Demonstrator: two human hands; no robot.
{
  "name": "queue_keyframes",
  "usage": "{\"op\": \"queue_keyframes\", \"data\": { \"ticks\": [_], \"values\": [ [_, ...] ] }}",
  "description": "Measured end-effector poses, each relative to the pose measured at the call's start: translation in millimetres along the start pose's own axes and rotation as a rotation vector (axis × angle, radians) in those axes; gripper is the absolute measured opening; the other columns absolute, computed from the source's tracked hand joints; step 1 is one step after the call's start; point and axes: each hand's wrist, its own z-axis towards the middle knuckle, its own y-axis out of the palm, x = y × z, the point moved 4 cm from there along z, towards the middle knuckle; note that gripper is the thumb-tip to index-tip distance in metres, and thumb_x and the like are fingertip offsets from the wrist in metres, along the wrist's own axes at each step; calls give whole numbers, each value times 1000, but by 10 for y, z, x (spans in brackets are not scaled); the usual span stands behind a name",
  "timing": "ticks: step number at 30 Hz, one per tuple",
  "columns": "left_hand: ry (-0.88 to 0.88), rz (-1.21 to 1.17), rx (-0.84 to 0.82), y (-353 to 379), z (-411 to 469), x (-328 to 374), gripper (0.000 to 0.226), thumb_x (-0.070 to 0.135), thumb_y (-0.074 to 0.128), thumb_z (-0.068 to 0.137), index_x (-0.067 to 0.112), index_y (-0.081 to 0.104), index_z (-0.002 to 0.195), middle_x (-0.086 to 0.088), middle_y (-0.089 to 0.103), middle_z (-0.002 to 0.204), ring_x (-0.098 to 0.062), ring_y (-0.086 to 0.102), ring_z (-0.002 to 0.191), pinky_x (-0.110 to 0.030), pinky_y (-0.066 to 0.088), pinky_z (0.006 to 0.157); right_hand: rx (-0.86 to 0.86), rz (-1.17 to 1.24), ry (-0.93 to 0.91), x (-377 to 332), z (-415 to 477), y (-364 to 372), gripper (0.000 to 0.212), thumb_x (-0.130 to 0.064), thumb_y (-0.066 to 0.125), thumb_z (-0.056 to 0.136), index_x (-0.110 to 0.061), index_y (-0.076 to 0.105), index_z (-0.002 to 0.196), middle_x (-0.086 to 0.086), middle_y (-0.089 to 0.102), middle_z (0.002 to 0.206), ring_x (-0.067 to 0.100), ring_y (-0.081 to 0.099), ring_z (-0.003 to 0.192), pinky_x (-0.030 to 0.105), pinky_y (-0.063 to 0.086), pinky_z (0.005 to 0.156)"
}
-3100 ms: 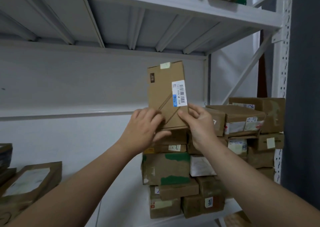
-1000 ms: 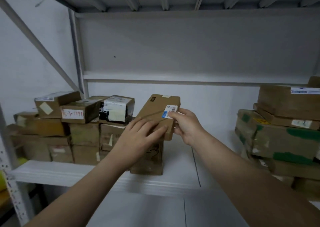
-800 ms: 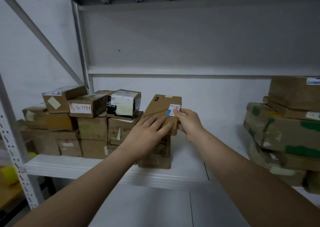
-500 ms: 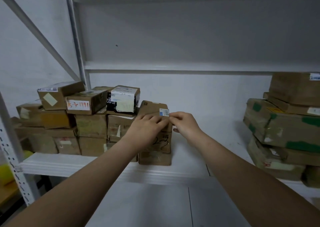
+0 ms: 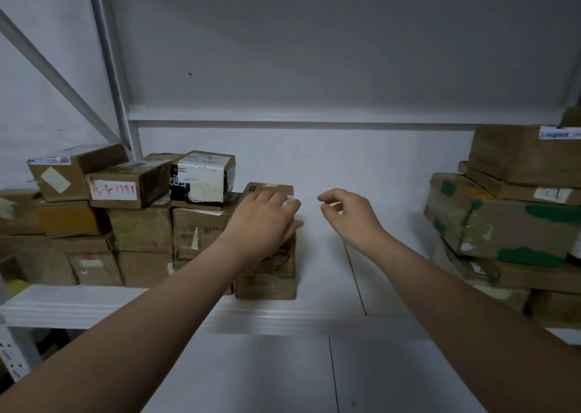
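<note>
Left hand (image 5: pixel 262 220) flat on flat box (image 5: pixel 270 188) — fingers straight, together; right hand (image 5: pixel 349 213) just beside, loosely curled, holding nothing.

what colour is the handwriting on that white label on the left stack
Orange-red handwriting, clearest in the head view.

Brown box (image 5: pixel 268 190), seemingly white-labelled; white shelf (image 5: pixel 330 274).
</note>
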Motion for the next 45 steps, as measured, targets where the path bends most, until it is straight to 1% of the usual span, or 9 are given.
{"op": "queue_keyframes", "data": {
  "ticks": [7, 17, 27, 30, 32, 34, 38, 41, 45],
  "values": [
    [89, -66, 73, -199, 557, 487, 41, 39, 46, 97, 12, 55, 127, -14, 55, 131, -34, 53, 115, -42, 41, 90, 164, -436, -148, 138, -200, -958, 24, -21, 50, 96, -17, 65, 114, -3, 62, 119, 16, 52, 113, 32, 44, 92],
    [154, -410, 194, -394, 1367, 1931, 47, 40, 45, 96, 19, 44, 138, -6, 42, 143, -28, 47, 121, -39, 42, 90, 401, -597, -36, 696, -787, -2483, 25, -16, 54, 93, -14, 64, 116, 2, 59, 121, 19, 47, 116, 31, 38, 95],
    [58, -428, 124, -654, 2397, 2565, 69, 48, 45, 94, 31, 7, 149, -11, 53, 126, -29, 55, 107, -40, 49, 82, 461, -411, 47, 1028, -581, -3201, 50, -21, 55, 91, -20, 41, 139, 0, 48, 135, 16, 47, 122, 33, 41, 102],
    [58, -490, 62, -607, 2434, 2605, 60, 43, 44, 97, 28, 16, 148, -10, 63, 113, -29, 60, 96, -38, 51, 78, 433, -292, 92, 1095, -486, -3287, 50, -23, 55, 93, -20, 39, 140, -7, 56, 117, 11, 55, 108, 25, 47, 91],
    [50, -585, 105, -584, 2369, 2632, 56, 37, 47, 97, 26, 23, 146, -11, 64, 111, -29, 60, 95, -37, 50, 78, 434, -172, 131, 1153, -456, -3317, 47, -26, 54, 95, -19, 42, 140, -23, 52, 93, -7, 55, 83, 8, 45, 70],
    [37, -689, 192, -558, 2266, 2676, 53, 33, 49, 96, 27, 27, 143, -10, 62, 115, -27, 59, 98, -33, 46, 78, 468, -118, 129, 1200, -455, -3321, 42, -31, 53, 96, -18, 49, 136, -30, 48, 82, -16, 50, 69, 4, 41, 57],
    [-50, -948, 286, -527, 2097, 2739, 46, 37, 50, 96, 33, 32, 138, -2, 55, 130, -20, 57, 109, -28, 46, 83, 548, 16, 83, 1210, -490, -3297, 35, -36, 51, 97, -14, 56, 125, -25, 54, 84, -26, 51, 73, -1, 39, 59],
    [-85, -1084, 315, -552, 2006, 2788, 38, 40, 48, 96, 34, 37, 132, 2, 53, 133, -14, 54, 114, -35, 52, 89, 562, 111, 94, 1208, -515, -3270, 31, -39, 52, 96, -17, 51, 118, -19, 58, 91, -20, 54, 77, 2, 42, 62],
    [-195, -1304, 319, -596, 1926, 2822, 13, 39, 46, 97, 36, 39, 107, 13, 57, 114, 1, 57, 99, -29, 56, 78, 562, 154, 73, 1211, -553, -3212, 26, -38, 55, 95, -19, 45, 109, -10, 64, 96, -9, 61, 81, 7, 46, 61]
  ]
}}
